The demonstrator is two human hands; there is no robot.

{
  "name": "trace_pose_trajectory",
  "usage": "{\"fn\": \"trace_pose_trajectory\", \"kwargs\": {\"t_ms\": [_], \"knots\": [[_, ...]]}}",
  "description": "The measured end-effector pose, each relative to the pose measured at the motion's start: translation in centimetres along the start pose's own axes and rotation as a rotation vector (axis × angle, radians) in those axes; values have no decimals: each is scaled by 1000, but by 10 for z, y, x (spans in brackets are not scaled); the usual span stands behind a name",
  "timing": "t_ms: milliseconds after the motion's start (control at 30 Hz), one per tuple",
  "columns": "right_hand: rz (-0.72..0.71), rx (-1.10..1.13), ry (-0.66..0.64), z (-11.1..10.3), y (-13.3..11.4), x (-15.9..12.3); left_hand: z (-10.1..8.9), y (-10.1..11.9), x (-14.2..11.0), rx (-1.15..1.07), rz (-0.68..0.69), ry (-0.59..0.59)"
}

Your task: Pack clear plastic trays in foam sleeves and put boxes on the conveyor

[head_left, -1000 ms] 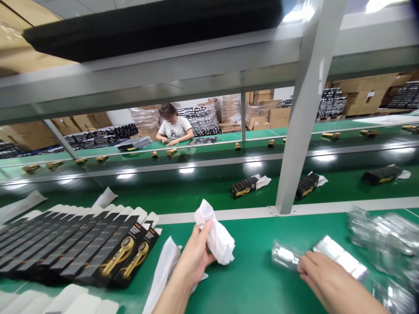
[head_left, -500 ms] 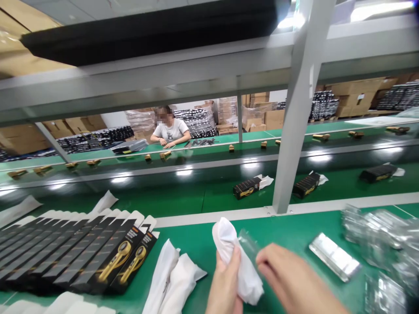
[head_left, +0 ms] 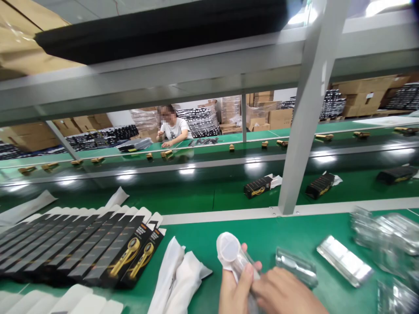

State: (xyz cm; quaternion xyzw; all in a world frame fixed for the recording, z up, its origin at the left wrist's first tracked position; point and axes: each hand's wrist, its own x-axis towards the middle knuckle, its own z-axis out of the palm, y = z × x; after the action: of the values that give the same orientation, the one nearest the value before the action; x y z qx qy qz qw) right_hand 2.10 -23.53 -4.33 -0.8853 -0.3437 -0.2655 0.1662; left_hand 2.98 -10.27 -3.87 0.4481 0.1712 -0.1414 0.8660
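My left hand point(head_left: 234, 288) is closed around a shower head in white wrapping point(head_left: 229, 247), its round end pointing up and away from me. A clear plastic shell point(head_left: 241, 263) lies along the wrapped handle, under my left thumb. My right hand point(head_left: 284, 290) has its fingers curled against the lower part of that shell; its fingertips are partly hidden. Just left of my hands, two white-wrapped pieces point(head_left: 186, 274) rest on the green table. To the right lie another clear plastic shell point(head_left: 296, 266) and a shiny clear stack point(head_left: 344, 261).
Black printed boxes point(head_left: 94, 248) with open white flaps stand in a row at left. Clear plastic shells point(head_left: 388, 231) are heaped at right. A grey post point(head_left: 303, 122) rises beyond my hands. Black boxes point(head_left: 258, 186) lie on the green conveyor; a person point(head_left: 175, 128) sits across it.
My left hand has turned the wrapped shower head so its round end shows. My right hand has moved left onto it, with the clear shell now along the handle. A second shell shows on the table.
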Motion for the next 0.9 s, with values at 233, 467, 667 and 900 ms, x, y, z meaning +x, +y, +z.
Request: {"fn": "trace_pose_trajectory", "kwargs": {"t_ms": [233, 467, 667, 900], "knots": [[376, 621, -376, -28, 13, 20, 3, -8, -13, 9, 97, -78], [707, 945, -512, -23, 53, 26, -79, 128, -18, 1750, 636, 611], [793, 941, -553, -20, 67, 32, -143, 189, 2, 2090, 626, 1046], [893, 1056, -332, -27, 62, 36, -117, 152, -7, 2196, 641, 862]]}}
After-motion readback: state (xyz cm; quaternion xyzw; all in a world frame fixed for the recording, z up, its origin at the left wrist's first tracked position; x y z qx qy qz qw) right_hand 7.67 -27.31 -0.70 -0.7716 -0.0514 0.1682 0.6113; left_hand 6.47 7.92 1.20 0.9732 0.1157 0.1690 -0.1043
